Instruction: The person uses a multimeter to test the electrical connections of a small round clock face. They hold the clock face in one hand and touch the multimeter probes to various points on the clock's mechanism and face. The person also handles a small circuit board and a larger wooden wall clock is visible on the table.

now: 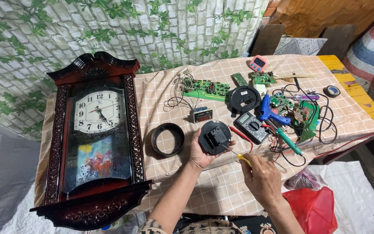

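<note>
Our hands work on a round black clock back near the middle of the table.

Our left hand (202,151) cups the clock back (214,137), fingers curled around its edge, holding it tilted above the checked cloth (221,186). Our right hand (261,177) sits just right of it, closed around a yellow-handled screwdriver (243,159) whose tip points at the clock back. A black ring (167,139) lies just left, a wall clock (96,138) farther left, a meter (252,126) just right, and circuit boards (206,89) beyond.
</note>
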